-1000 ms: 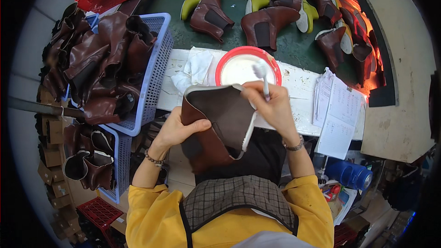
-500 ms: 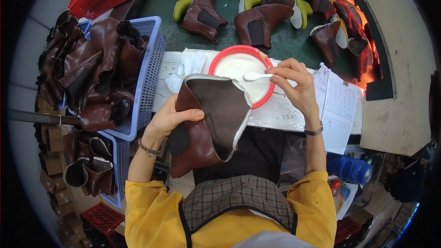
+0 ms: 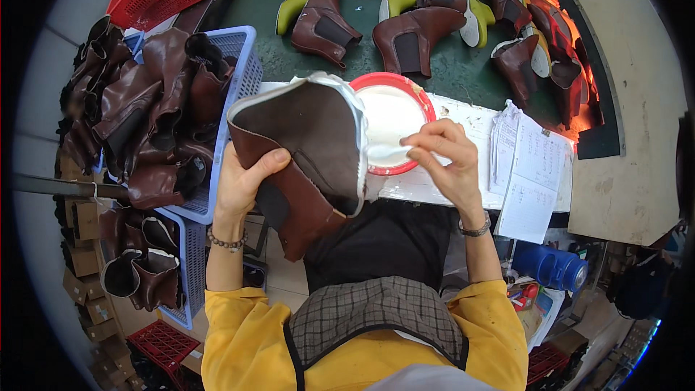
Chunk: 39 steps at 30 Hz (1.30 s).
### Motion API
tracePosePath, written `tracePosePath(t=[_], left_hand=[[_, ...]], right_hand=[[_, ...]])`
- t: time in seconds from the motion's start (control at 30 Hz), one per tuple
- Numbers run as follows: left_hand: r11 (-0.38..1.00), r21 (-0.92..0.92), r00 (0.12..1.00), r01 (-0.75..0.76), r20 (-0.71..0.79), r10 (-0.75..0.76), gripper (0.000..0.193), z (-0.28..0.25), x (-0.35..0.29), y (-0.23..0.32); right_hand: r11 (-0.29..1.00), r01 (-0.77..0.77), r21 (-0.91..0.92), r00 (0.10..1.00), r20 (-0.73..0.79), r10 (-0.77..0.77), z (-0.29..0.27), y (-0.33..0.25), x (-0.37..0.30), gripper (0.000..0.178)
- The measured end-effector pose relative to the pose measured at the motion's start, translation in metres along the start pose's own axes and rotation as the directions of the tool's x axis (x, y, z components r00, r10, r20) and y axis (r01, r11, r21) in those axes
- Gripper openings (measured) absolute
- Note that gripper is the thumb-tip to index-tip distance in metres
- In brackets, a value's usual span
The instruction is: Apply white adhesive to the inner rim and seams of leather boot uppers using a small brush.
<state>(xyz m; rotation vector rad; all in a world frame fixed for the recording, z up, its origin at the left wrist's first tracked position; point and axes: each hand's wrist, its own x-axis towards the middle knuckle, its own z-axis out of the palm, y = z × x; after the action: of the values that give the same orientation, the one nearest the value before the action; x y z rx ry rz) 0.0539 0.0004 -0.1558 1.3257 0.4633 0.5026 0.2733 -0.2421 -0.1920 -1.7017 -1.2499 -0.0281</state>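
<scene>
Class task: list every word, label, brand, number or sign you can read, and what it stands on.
No text can be read.
White papers: rows of writing, too small to read.
Cardboard box: pale label, too blurred to read.
Held boot upper: no lettering visible.

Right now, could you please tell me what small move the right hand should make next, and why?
I would probably stroke the white tool along the right-hand edge of the brown boot upper: the right hand holds its tip at or near that edge, the left hand grips the upper, and the white coating there looks uneven.
</scene>
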Motion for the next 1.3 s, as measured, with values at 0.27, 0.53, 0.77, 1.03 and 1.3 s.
tracePosePath(t=[0.27, 0.53, 0.77, 1.03, 1.3], left_hand=[[0.92, 0.389, 0.998, -0.055, 0.007, 0.057, 0.046, -0.021, 0.034, -0.022], [0.567, 0.819, 0.979, -0.089, -0.031, 0.2, 0.136, -0.04, 0.02, -0.091], [0.378, 0.909, 0.973, -0.178, 0.105, 0.206, 0.129, -0.034, 0.004, -0.084], [0.4, 0.894, 0.919, -0.201, 0.031, 0.392, 0.103, -0.022, -0.035, -0.065], [0.32, 0.891, 0.82, -0.322, 0.093, 0.565, 0.093, -0.002, -0.068, -0.056]], right_hand=[[0.877, -0.222, -0.426, 0.974, -0.053, 0.221, -0.014, 0.049, -0.005, 0.012], [0.74, -0.176, -0.649, 0.968, 0.021, 0.25, -0.004, 0.042, -0.008, 0.016], [0.833, -0.329, -0.444, 0.935, -0.027, 0.354, -0.007, 0.043, -0.011, 0.015], [0.852, -0.375, -0.365, 0.925, -0.09, 0.368, -0.016, 0.061, -0.028, 0.017], [0.921, -0.383, -0.071, 0.917, -0.148, 0.37, -0.012, 0.04, -0.017, 0.016]])
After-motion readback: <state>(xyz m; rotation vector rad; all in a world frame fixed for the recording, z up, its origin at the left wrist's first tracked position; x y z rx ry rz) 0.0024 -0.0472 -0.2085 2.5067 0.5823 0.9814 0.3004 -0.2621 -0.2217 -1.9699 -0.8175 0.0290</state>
